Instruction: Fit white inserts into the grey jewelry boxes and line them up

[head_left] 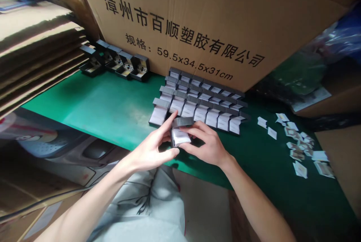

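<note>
Both my hands are at the middle of the view, holding a small open dark grey box (180, 136) with a white insert. My left hand (150, 150) grips it from the left, its fingers along the raised lid. My right hand (204, 142) presses in from the right, fingertips on the white insert. Just beyond them, rows of similar open grey boxes with white inserts (199, 103) stand close together on a green mat (96, 99). The nearest box in those rows lies a short way from my hands.
Several open dark boxes (115, 61) stand in a row against a large printed cardboard carton (180, 20). Flattened cardboard sheets (36, 50) are stacked at the left. Loose printed paper cards (300, 146) lie scattered on the mat at the right. My light grey trousers (149, 208) show below.
</note>
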Demonstrator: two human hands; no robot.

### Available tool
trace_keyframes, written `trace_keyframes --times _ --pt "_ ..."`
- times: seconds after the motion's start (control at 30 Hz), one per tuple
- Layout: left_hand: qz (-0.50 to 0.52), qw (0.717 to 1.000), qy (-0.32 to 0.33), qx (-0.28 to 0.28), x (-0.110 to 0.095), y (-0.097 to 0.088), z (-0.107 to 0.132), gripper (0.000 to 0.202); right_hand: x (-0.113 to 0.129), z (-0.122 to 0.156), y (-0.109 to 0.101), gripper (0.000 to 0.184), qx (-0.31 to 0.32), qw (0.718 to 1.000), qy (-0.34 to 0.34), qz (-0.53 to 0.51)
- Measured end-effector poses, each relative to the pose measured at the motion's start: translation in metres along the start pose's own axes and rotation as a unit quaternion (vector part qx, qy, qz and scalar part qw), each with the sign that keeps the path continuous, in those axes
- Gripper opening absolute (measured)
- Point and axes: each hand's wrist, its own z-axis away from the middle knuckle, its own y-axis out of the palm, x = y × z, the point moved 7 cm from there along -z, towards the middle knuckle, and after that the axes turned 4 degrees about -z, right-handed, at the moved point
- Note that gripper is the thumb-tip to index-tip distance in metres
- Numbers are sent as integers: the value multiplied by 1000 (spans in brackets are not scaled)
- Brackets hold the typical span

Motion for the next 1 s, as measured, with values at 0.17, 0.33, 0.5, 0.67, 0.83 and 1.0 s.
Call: trace_keyframes --times 0.17,0.33,0.5,0.67,0.83,1.0 --pt "-22 1000 -13 4 -1 0 1 100 -3 1 1 37 8 1000 20 -9" --pt "-1 1000 -10 11 -1 1 1 95 -8 2 1 40 30 999 34 -18" --pt "13 1000 -9 -2 -3 1 0 93 -9 1 2 43 39 998 37 -24" --pt "17 1000 -7 6 -4 2 0 92 -8 1 2 46 33 999 29 -29" --pt "18 1000 -9 10 -4 2 1 92 -6 0 2 49 23 999 17 -28" --pt "-6 1000 -3 4 -3 0 1 87 -3 0 2 47 23 999 5 -23"
